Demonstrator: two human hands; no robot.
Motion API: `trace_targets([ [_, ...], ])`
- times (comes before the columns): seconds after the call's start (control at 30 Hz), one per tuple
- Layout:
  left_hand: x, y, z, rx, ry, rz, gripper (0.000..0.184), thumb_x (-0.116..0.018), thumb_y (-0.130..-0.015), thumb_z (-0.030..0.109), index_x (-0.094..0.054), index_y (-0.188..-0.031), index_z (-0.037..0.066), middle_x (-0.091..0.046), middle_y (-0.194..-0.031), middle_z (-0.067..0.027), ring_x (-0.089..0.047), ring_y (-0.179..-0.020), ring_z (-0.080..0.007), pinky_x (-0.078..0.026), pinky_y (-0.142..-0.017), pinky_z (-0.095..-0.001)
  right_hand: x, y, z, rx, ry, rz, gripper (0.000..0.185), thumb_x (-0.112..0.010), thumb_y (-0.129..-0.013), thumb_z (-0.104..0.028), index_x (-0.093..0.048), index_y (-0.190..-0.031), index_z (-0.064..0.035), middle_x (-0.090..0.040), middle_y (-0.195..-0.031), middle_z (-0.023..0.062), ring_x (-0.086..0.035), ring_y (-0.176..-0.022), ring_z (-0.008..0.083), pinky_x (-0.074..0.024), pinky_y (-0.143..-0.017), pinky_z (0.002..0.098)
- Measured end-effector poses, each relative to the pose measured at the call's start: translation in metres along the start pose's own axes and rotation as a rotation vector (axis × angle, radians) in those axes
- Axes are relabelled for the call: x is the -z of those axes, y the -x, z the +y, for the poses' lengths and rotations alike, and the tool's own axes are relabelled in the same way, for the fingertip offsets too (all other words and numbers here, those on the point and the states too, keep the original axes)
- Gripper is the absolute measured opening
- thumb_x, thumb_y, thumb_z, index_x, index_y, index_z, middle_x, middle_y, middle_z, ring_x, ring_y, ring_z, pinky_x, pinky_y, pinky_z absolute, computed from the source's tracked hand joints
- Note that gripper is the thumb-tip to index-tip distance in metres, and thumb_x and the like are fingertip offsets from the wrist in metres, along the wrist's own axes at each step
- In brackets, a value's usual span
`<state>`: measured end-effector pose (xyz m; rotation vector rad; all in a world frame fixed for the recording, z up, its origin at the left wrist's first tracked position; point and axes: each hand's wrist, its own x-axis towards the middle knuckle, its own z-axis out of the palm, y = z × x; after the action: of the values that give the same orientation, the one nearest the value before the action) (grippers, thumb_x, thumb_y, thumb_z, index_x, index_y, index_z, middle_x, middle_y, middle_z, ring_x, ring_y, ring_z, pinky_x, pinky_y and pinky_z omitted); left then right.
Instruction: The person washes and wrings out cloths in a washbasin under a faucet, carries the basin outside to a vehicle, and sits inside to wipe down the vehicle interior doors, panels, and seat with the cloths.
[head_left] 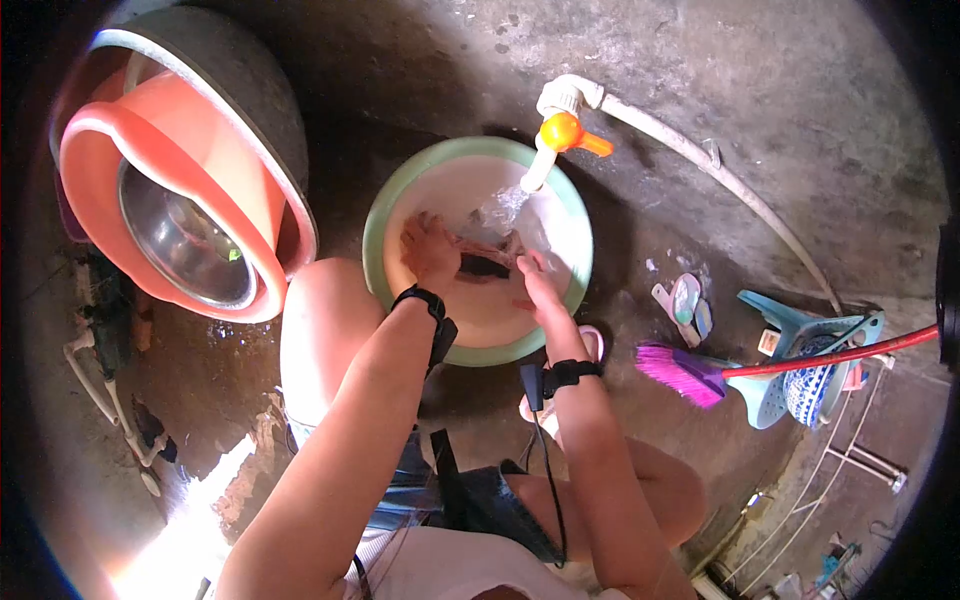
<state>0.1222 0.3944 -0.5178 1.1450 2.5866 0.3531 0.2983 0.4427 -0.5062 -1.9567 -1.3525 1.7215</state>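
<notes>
A green-rimmed basin [380, 215] with a pale inside stands on the floor under a white tap with an orange handle [561, 132]. Water [508, 205] runs from the spout into it. Inside the basin lies a dark and reddish object [484, 264], too unclear to name. My left hand [432, 250] is in the basin at the object's left end, its grip unclear in the water. At the right end, my right hand [538, 280] has its fingers at the object's edge; whether they hold it is unclear.
Pink basins [90, 160] with a metal bowl [165, 250] lean at the left. On the right are a purple brush [685, 374], a light blue stool [765, 400], a blue-and-white bowl [803, 385] and small brushes [684, 305]. A white pipe [735, 180] runs along the wall.
</notes>
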Motion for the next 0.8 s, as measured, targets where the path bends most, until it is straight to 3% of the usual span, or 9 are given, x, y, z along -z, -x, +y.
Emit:
trace_targets([
  [0.07, 0.010, 0.010, 0.001, 0.017, 0.035, -0.055, 0.036, -0.058, -0.079, 0.021, -0.054, -0.113, 0.009, -0.043, -0.129, -0.0169, -0.039, -0.121, -0.0321, -0.029, -0.099, -0.0522, -0.002, 0.014, -0.008, -0.114, -0.047, -0.049, 0.054, -0.056, -0.088, -0.033, -0.037, -0.133, -0.0118, -0.045, -0.128, 0.0129, -0.045, -0.112, 0.0252, -0.0474, -0.083, 0.0399],
  [0.13, 0.023, 0.014, -0.001, -0.609, -0.170, -0.567, 0.036, -0.062, -0.076, 0.017, -0.056, -0.110, 0.008, -0.048, -0.122, -0.0173, -0.045, -0.116, -0.0329, -0.034, -0.097, -0.0508, -0.017, -0.004, 0.029, 0.536, 0.629, -0.013, 0.055, -0.056, -0.086, -0.026, -0.035, -0.136, -0.0143, -0.044, -0.130, 0.0150, -0.046, -0.111, 0.0309, -0.0424, -0.091, 0.0401],
  [0.23, 0.048, 0.020, 0.017, -0.110, -0.038, -0.484, 0.036, -0.064, -0.073, 0.015, -0.057, -0.107, 0.007, -0.052, -0.115, -0.0173, -0.048, -0.112, -0.0333, -0.040, -0.093, -0.0472, -0.006, 0.018, -0.002, 0.446, 0.761, -0.160, 0.056, -0.056, -0.081, -0.014, -0.038, -0.135, -0.0150, -0.042, -0.132, 0.0186, -0.044, -0.117, 0.0359, -0.0375, -0.096, 0.0410],
  [0.37, 0.031, 0.015, -0.003, -0.202, -0.054, -0.346, 0.034, -0.064, -0.071, 0.013, -0.059, -0.104, 0.006, -0.054, -0.110, -0.0175, -0.051, -0.108, -0.0337, -0.045, -0.088, -0.0429, -0.015, 0.036, -0.016, 0.840, 1.109, -0.015, 0.044, -0.044, -0.089, -0.022, -0.043, -0.132, -0.0292, -0.039, -0.137, 0.0136, -0.038, -0.125, 0.0346, -0.0295, -0.101, 0.0484],
  [0.47, 0.027, 0.008, -0.005, -0.171, -0.147, -0.719, 0.036, -0.064, -0.071, 0.012, -0.056, -0.105, 0.004, -0.052, -0.112, -0.0177, -0.050, -0.108, -0.0351, -0.046, -0.086, -0.0428, -0.001, 0.035, -0.018, 0.905, 1.332, -0.064, 0.046, -0.045, -0.087, -0.020, -0.043, -0.131, -0.0330, -0.036, -0.140, 0.0116, -0.034, -0.128, 0.0347, -0.0266, -0.101, 0.0537],
  [0.5, 0.025, 0.011, -0.008, -0.083, 0.003, -0.365, 0.032, -0.063, -0.072, 0.013, -0.056, -0.100, 0.000, -0.052, -0.110, -0.0192, -0.049, -0.107, -0.0370, -0.044, -0.088, -0.0445, -0.001, 0.035, -0.016, 0.773, 1.296, 0.048, 0.046, -0.044, -0.087, -0.019, -0.043, -0.131, -0.0366, -0.033, -0.142, 0.0097, -0.027, -0.131, 0.0352, -0.0227, -0.103, 0.0545],
  [0.53, 0.021, 0.014, -0.010, 0.003, 0.148, -0.010, 0.030, -0.062, -0.072, 0.014, -0.056, -0.096, -0.004, -0.053, -0.108, -0.0207, -0.048, -0.107, -0.0388, -0.042, -0.089, -0.0461, -0.003, 0.036, -0.011, 0.771, 1.299, 0.046, 0.046, -0.044, -0.087, -0.019, -0.043, -0.131, -0.0366, -0.033, -0.142, 0.0097, -0.027, -0.131, 0.0352, -0.0227, -0.103, 0.0545],
  [0.63, -0.001, 0.014, -0.017, -0.370, -0.109, -0.180, 0.036, -0.064, -0.073, 0.019, -0.055, -0.098, -0.006, -0.050, -0.113, -0.0211, -0.047, -0.107, -0.0383, -0.040, -0.091, -0.0446, -0.015, 0.027, 0.012, 0.791, 1.304, 0.234, 0.048, -0.047, -0.085, -0.021, -0.044, -0.130, -0.0358, -0.033, -0.142, 0.0114, -0.025, -0.131, 0.0388, -0.0205, -0.106, 0.0510],
  [0.8, 0.023, 0.021, -0.003, -0.261, -0.317, -0.343, 0.037, -0.061, -0.074, 0.018, -0.053, -0.108, 0.007, -0.049, -0.115, -0.0166, -0.046, -0.113, -0.0345, -0.042, -0.091, -0.0479, 0.002, 0.037, -0.016, 0.768, 1.261, 0.167, 0.045, -0.045, -0.085, -0.020, -0.046, -0.130, -0.0200, -0.035, -0.139, 0.0166, -0.031, -0.128, 0.0400, -0.0255, -0.106, 0.0482],
])
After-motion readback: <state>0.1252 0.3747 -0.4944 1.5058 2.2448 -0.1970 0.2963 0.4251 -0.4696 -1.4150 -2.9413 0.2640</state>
